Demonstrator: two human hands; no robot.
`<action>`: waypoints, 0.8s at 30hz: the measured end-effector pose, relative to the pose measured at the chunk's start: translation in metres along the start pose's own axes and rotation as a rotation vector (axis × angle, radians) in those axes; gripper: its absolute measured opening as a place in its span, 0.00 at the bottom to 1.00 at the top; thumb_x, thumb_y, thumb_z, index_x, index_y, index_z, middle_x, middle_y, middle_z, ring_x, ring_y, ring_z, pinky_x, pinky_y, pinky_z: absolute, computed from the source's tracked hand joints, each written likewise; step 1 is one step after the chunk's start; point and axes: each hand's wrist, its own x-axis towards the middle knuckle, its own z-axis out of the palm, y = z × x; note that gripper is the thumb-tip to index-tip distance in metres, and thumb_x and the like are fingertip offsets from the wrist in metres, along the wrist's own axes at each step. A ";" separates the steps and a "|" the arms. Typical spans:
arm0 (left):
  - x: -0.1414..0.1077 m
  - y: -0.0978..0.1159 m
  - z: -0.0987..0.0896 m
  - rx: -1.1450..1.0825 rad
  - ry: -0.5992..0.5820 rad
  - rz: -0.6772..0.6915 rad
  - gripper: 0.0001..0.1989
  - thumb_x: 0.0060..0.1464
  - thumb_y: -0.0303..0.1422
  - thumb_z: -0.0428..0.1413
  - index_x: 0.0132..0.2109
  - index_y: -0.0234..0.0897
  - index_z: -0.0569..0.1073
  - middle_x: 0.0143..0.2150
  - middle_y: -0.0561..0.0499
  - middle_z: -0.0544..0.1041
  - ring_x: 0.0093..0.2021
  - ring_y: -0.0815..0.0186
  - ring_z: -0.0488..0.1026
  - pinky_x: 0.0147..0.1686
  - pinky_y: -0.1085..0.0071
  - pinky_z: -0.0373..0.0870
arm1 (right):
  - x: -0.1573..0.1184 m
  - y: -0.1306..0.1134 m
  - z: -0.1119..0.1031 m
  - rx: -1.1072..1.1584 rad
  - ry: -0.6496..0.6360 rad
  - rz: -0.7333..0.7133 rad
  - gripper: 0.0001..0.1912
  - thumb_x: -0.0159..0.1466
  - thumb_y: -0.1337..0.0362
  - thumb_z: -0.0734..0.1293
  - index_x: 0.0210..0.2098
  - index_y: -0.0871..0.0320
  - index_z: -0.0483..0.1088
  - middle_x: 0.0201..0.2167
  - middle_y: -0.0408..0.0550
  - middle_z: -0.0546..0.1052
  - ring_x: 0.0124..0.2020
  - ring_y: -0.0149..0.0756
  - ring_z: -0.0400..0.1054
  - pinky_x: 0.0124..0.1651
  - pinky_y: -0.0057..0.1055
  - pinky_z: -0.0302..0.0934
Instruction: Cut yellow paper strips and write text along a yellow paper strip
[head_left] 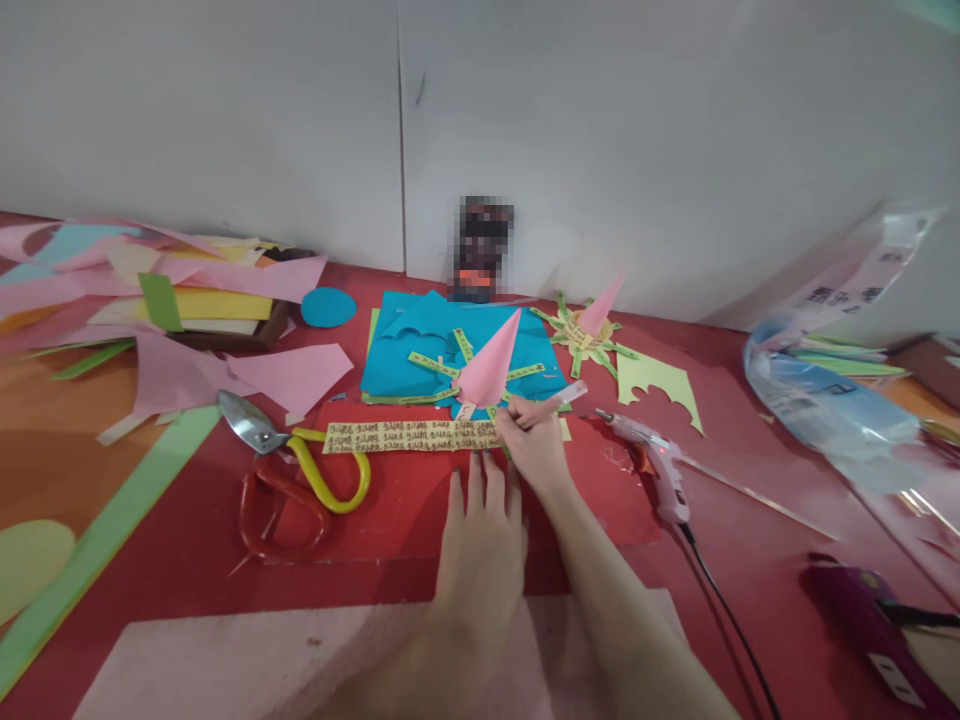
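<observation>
My right hand (536, 445) grips a pen (564, 396), its tip hidden behind the fingers, at the right end of a pale yellow paper strip (405, 436) covered in handwriting. Flat on the red paper (390, 510), my left hand (484, 530) has its fingers stretched out to the strip's lower edge. Just beyond the strip stands a pink paper cone (491, 370) with green written strips (435, 364) fanning out around its base. It rests by blue paper sheets (394, 370).
Scissors (300, 460) with red and yellow handles lie left. Paper scraps (180, 290) pile up behind them. A second cone piece (589, 325) is at the back. Right are a pink glue gun (652, 460) with a cord, a plastic bag (832, 370) and a purple power strip (870, 620).
</observation>
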 end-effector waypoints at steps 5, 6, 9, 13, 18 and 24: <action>0.000 0.000 0.001 -0.018 -0.011 0.002 0.19 0.59 0.31 0.45 0.55 0.32 0.69 0.58 0.38 0.68 0.60 0.50 0.63 0.55 0.52 0.65 | 0.000 0.000 0.000 -0.028 0.032 -0.010 0.15 0.55 0.62 0.58 0.16 0.56 0.49 0.13 0.37 0.55 0.18 0.26 0.48 0.22 0.25 0.44; 0.000 0.000 0.001 -0.020 -0.011 0.001 0.19 0.59 0.31 0.45 0.55 0.33 0.69 0.58 0.38 0.68 0.60 0.50 0.63 0.55 0.52 0.65 | 0.000 0.001 0.000 -0.026 0.036 -0.008 0.15 0.56 0.62 0.58 0.16 0.56 0.49 0.13 0.37 0.55 0.18 0.26 0.48 0.22 0.25 0.44; -0.001 0.000 0.001 -0.014 -0.006 0.000 0.19 0.59 0.31 0.45 0.55 0.33 0.69 0.58 0.38 0.68 0.60 0.50 0.63 0.55 0.52 0.65 | 0.000 0.001 0.000 -0.016 0.035 -0.009 0.15 0.57 0.61 0.58 0.17 0.56 0.50 0.14 0.37 0.55 0.19 0.26 0.48 0.22 0.25 0.44; -0.001 0.000 0.002 0.002 0.006 0.009 0.20 0.59 0.31 0.45 0.55 0.31 0.69 0.58 0.37 0.68 0.59 0.49 0.63 0.54 0.52 0.66 | 0.000 0.001 0.001 -0.016 0.022 -0.013 0.16 0.56 0.62 0.58 0.16 0.55 0.49 0.13 0.37 0.54 0.18 0.26 0.47 0.22 0.25 0.44; -0.001 0.000 0.002 0.007 0.009 0.011 0.20 0.59 0.31 0.44 0.56 0.32 0.69 0.58 0.37 0.68 0.59 0.49 0.63 0.54 0.52 0.66 | 0.000 0.000 0.001 -0.014 0.042 -0.007 0.15 0.54 0.63 0.58 0.15 0.56 0.49 0.12 0.36 0.53 0.18 0.25 0.46 0.22 0.25 0.43; -0.001 0.000 0.003 -0.006 -0.004 0.010 0.21 0.59 0.30 0.44 0.57 0.32 0.67 0.58 0.37 0.67 0.60 0.49 0.62 0.55 0.51 0.64 | 0.000 0.000 -0.001 0.014 0.104 0.059 0.15 0.54 0.63 0.58 0.16 0.56 0.47 0.13 0.36 0.53 0.18 0.25 0.48 0.22 0.25 0.44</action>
